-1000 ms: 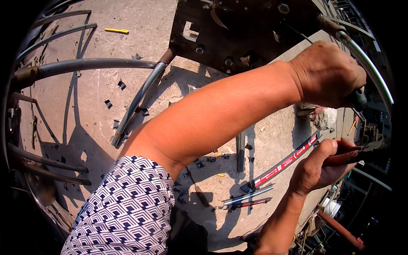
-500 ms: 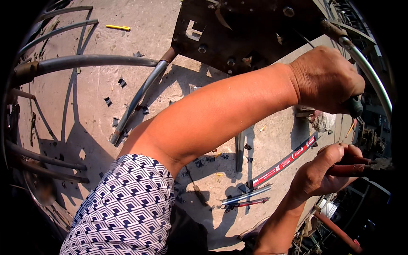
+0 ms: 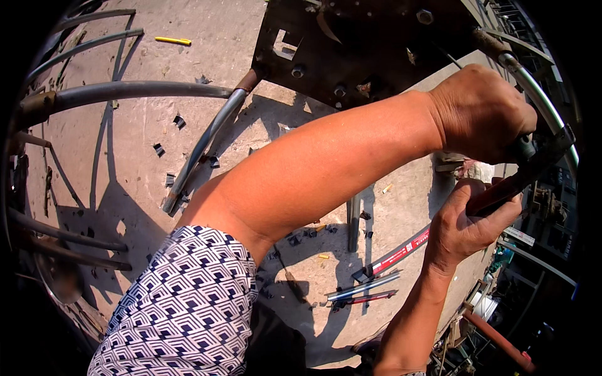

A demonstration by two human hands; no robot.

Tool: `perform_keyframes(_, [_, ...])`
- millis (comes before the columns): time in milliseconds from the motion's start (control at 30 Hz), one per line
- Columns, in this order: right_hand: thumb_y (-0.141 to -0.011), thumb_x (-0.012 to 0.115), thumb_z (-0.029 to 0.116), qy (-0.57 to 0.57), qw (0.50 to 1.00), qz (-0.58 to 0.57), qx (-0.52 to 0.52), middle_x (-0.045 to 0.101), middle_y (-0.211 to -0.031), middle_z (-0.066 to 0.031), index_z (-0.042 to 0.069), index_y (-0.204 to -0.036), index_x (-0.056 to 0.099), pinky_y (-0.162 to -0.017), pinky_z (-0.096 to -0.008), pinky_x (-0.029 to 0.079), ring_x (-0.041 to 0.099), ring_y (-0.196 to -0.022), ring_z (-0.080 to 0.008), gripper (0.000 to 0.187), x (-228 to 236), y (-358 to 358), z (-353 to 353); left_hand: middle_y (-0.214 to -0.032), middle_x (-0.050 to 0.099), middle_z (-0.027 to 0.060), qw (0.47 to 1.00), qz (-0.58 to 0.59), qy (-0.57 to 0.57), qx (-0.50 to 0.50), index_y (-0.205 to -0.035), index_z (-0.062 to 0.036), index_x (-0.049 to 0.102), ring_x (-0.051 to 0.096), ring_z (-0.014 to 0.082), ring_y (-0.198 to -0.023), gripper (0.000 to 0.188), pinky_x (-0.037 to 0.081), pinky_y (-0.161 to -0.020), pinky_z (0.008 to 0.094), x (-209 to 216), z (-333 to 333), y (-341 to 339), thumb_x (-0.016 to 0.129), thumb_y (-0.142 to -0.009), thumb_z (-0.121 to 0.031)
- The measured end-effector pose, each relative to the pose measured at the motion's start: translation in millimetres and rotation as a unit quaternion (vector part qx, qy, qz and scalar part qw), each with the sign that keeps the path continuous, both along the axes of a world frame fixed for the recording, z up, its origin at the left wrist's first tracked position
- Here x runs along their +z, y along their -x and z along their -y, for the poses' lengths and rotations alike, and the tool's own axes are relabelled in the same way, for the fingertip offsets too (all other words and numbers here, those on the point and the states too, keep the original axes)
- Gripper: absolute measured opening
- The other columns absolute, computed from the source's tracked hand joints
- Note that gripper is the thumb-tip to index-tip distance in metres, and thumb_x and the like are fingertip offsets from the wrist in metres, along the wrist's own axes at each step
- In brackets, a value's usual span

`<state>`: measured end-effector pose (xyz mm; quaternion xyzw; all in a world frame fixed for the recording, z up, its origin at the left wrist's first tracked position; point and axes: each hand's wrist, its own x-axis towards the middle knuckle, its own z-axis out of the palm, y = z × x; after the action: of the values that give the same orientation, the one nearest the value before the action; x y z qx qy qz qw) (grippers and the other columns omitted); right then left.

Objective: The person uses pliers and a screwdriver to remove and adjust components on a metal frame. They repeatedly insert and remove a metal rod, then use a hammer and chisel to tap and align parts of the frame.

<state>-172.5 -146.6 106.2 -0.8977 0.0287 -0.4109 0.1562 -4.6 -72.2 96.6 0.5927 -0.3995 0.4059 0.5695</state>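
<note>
From the lower left my left arm reaches across the view, and my left hand (image 3: 486, 116) is closed around a screwdriver. Its thin shaft (image 3: 453, 59) points up and left at a dark metal plate (image 3: 351, 56); the dark handle end (image 3: 525, 149) sticks out below my fist. Just below, my right hand (image 3: 461, 222) is closed on pliers (image 3: 501, 194) with red handles. The dark head of the pliers is beside the screwdriver's handle end; I cannot tell whether they touch. The screwdriver's tip is lost in the plate's shadow.
Bolts (image 3: 425, 16) and bent metal tubes (image 3: 144, 89) are fixed to the plate. On the concrete floor lie a yellow pen (image 3: 173, 41), small black scraps (image 3: 179, 121), a red printed strip (image 3: 395, 255) and loose rods (image 3: 364, 287). Metal parts (image 3: 483, 307) crowd the right side.
My right hand has moved up with the pliers, and their head has swung up toward the screwdriver's handle end. My left hand has barely moved.
</note>
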Motion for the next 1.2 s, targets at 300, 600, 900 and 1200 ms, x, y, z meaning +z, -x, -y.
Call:
perform_keyframes(300, [-0.096, 0.067, 0.013, 0.072, 0.994, -0.072, -0.032, 0.053, -0.092, -0.0051, 0.003, -0.12, 0.048, -0.081, -0.027, 0.046, 0.053, -0.086, -0.0143, 0.032, 1.8, -4.6, -9.9, -0.068, 0.064, 0.0088, 1.0, -0.001, -0.016, 0.013, -0.071, -0.0121, 0.064, 0.069, 0.0304, -0.066, 0.026, 0.057, -0.06, 0.0411, -1.8, 0.0, -1.0, 0.082, -0.072, -0.03])
perform_keyframes(600, [-0.094, 0.065, 0.009, -0.036, 0.995, -0.084, -0.029, 0.05, -0.1, -0.0094, 0.005, -0.111, 0.049, -0.077, -0.0262, 0.043, 0.051, -0.086, -0.0154, 0.024, 6.1, -8.5, -0.7, -0.068, 0.065, 0.0087, 1.0, -0.003, -0.002, 0.024, -0.073, -0.0116, 0.066, 0.07, 0.0294, -0.066, 0.03, 0.057, -0.062, 0.0401, -2.8, 2.7, -1.8, 0.086, -0.073, -0.035])
perform_keyframes(900, [-0.095, 0.066, 0.013, -0.098, 0.993, 0.022, -0.066, 0.056, -0.121, -0.0125, -0.002, -0.13, 0.049, -0.1, -0.0332, 0.047, 0.057, -0.109, -0.0193, 0.041, 19.0, 13.8, 9.1, -0.069, 0.065, 0.0065, 1.0, 0.011, -0.001, 0.028, -0.07, -0.0124, 0.061, 0.07, 0.0265, -0.067, 0.027, 0.057, -0.062, 0.0381, -6.5, 3.9, -3.6, 0.084, -0.074, -0.027])
perform_keyframes(1200, [-0.093, 0.062, 0.014, -0.121, 0.992, 0.0, -0.026, 0.053, -0.109, -0.0082, 0.001, -0.123, 0.049, -0.095, -0.0308, 0.044, 0.053, -0.097, -0.015, 0.035, 14.6, 7.8, -6.5, -0.07, 0.065, 0.0075, 0.999, 0.016, 0.026, 0.017, -0.073, -0.0128, 0.064, 0.07, 0.0298, -0.068, 0.024, 0.057, -0.063, 0.0413, -1.5, 6.8, -3.4, 0.08, -0.073, -0.03])
